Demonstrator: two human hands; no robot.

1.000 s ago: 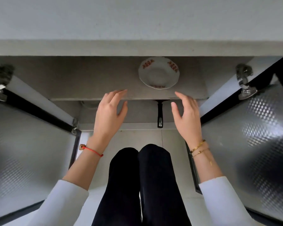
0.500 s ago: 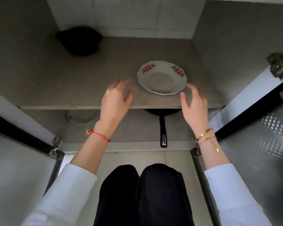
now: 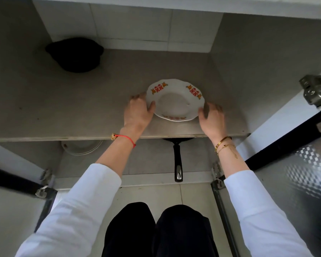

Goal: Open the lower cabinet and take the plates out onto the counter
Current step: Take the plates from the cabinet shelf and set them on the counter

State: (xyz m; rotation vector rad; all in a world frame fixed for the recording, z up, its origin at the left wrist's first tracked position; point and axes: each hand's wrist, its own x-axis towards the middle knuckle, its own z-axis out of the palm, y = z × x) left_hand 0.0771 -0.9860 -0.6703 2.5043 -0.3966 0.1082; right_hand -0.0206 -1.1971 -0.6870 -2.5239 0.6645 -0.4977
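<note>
A white scalloped plate (image 3: pixel 174 102) with red and orange marks lies flat on the upper shelf (image 3: pixel 63 108) of the open lower cabinet. My left hand (image 3: pixel 137 114) holds its left rim, thumb on top and fingers curled round the edge. My right hand (image 3: pixel 211 119), slightly blurred, is closed against the right rim with the thumb at the edge. On the cabinet floor at the left, a white stack of plates (image 3: pixel 82 146) is partly hidden by the shelf.
A black pot (image 3: pixel 74 54) sits at the back left of the shelf. A black frying pan handle (image 3: pixel 178 160) sticks out from under the shelf. Both doors stand open, left door (image 3: pixel 7 210) and right door (image 3: pixel 295 182). My knees (image 3: pixel 156 229) are close in front.
The view has dropped and moved into the cabinet. Both hands went forward from the shelf's front edge to the two sides of the plate and closed on its rim.
</note>
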